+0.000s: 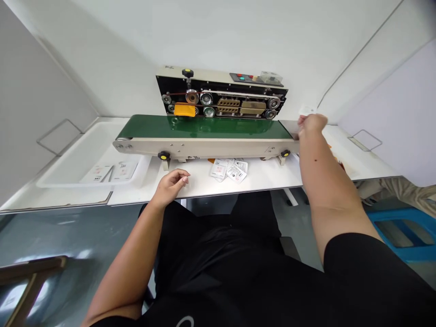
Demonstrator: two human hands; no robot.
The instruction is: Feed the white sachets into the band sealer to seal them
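My right hand is stretched out to the right end of the sealing machine's green conveyor belt. Its fingers are closed on a small white packet, which sticks up above them and is slightly blurred. My left hand rests at the front edge of the white table, fingers loosely bent, thumb apart, with nothing visible in it. To its right, a loose pile of white printed packets lies on the table in front of the conveyor's base.
Behind the belt stands the machine's roller and heater unit with an orange guard. A white plastic tray at left holds several packets. Orange items partly show behind my right forearm. A blue stool stands lower right.
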